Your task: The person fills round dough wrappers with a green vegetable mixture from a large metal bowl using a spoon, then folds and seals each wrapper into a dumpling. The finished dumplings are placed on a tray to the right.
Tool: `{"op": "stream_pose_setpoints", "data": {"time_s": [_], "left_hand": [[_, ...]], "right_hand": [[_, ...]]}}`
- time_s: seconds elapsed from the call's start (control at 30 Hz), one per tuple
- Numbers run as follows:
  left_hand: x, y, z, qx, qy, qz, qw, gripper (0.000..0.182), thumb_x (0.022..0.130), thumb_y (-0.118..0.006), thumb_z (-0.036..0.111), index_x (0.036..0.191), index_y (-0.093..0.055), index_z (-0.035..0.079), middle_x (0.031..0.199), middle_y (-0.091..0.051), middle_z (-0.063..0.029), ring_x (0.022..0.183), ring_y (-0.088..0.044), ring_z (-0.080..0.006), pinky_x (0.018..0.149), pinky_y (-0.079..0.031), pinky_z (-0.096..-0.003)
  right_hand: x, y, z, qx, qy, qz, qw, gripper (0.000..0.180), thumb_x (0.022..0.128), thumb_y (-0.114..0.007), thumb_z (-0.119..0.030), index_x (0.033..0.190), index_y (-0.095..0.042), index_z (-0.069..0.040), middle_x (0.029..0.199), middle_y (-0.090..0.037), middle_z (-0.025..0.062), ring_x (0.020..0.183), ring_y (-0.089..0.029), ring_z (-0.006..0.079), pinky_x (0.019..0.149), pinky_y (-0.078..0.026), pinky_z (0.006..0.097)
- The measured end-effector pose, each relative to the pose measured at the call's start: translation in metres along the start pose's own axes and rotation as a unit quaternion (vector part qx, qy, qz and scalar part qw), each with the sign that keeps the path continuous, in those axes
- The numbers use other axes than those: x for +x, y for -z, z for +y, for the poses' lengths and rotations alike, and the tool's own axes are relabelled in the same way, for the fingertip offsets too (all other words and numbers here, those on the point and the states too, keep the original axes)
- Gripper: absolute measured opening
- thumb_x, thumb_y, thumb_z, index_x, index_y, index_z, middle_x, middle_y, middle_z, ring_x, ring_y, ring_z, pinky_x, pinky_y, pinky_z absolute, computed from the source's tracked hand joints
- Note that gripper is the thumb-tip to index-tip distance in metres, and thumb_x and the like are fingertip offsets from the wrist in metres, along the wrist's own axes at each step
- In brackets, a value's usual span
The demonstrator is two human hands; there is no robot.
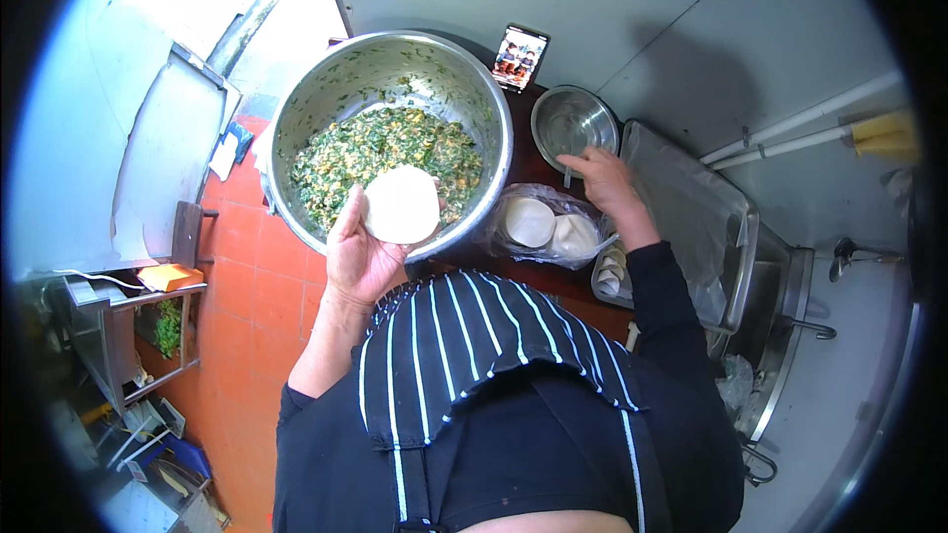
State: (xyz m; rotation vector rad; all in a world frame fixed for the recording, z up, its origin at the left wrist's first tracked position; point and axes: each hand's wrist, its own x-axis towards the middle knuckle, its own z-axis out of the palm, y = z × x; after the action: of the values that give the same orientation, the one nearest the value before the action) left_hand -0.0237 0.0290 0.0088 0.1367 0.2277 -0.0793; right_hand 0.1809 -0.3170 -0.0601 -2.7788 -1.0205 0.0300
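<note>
My left hand (363, 252) holds a round white dough wrapper (402, 205) over the near edge of a large steel pot (506, 126). Chopped green and yellow filling (385, 141) lies in the pot. My right hand (603, 178) is at the near rim of a small steel bowl (566, 115), its index finger pointing left; a small pale handle (567, 177) shows just below the finger, and whether I grip it is unclear. More round wrappers (530, 222) lie in a clear plastic bag between pot and tray. Several folded dumplings (611, 272) sit in a small tray under my right forearm.
A phone (521, 58) with a lit screen leans against the wall behind the pot. A large metal tray (743, 237) lined with plastic film stands at the right, beside a metal sink (785, 289). White pipes (803, 115) run along the right wall. Red tiled floor (255, 303) shows at the left.
</note>
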Motion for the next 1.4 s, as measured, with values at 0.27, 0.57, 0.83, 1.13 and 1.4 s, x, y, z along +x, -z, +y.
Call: {"op": "stream_pose_setpoints", "data": {"time_s": [0.27,0.57,0.83,1.13,1.4], "left_hand": [[0.007,-0.006,-0.003,0.0,0.001,-0.045,0.999,0.061,0.108,-0.03,0.042,0.153,-0.028,0.001,0.155,-0.034,-0.0269,0.14,-0.038,-0.0469,0.106,-0.045,-0.062],[0.012,0.001,0.001,0.023,-0.067,-0.009,0.997,0.065,0.108,-0.029,0.043,0.154,-0.025,-0.003,0.155,-0.035,-0.0267,0.141,-0.038,-0.0446,0.117,-0.033,-0.0548],[0.01,0.007,0.001,0.009,-0.102,0.025,0.994,0.059,0.108,-0.034,0.038,0.146,-0.038,-0.008,0.149,-0.044,-0.0254,0.137,-0.047,-0.0371,0.116,-0.038,-0.0487],[0.01,0.014,0.007,0.002,-0.088,0.077,0.993,0.054,0.108,-0.033,0.035,0.143,-0.044,-0.006,0.142,-0.054,-0.0196,0.132,-0.052,-0.0325,0.114,-0.039,-0.0467],[0.016,0.003,0.003,0.016,-0.041,0.038,0.998,0.069,0.107,-0.031,0.049,0.145,-0.04,-0.007,0.145,-0.051,-0.0222,0.136,-0.048,-0.0346,0.117,-0.034,-0.0479]], "right_hand": [[0.009,-0.032,0.02,0.021,0.064,0.031,0.997,0.032,0.08,-0.063,-0.006,0.11,-0.068,-0.018,0.095,-0.058,0.0103,0.096,-0.06,0.0329,0.083,-0.046,0.0448],[0.01,-0.028,0.021,-0.011,0.061,-0.023,0.998,0.043,0.073,-0.065,-0.009,0.115,-0.066,-0.014,0.101,-0.06,0.0118,0.102,-0.058,0.0335,0.087,-0.042,0.0454],[0.005,-0.038,0.026,0.013,0.083,0.045,0.995,0.019,0.087,-0.068,-0.023,0.101,-0.064,-0.01,0.097,-0.061,0.0114,0.095,-0.059,0.0327,0.083,-0.044,0.0444],[0.018,0.009,0.007,0.415,-0.124,0.331,0.838,0.025,0.104,-0.05,-0.022,0.098,-0.063,-0.001,0.08,-0.064,0.007,0.073,-0.063,0.021,0.068,-0.05,0.0347],[0.033,0.068,-0.168,0.744,0.05,0.088,0.661,0.029,0.108,-0.044,-0.023,0.101,-0.06,-0.001,0.084,-0.064,0.0104,0.076,-0.06,0.0169,0.072,-0.048,0.0307]]}}
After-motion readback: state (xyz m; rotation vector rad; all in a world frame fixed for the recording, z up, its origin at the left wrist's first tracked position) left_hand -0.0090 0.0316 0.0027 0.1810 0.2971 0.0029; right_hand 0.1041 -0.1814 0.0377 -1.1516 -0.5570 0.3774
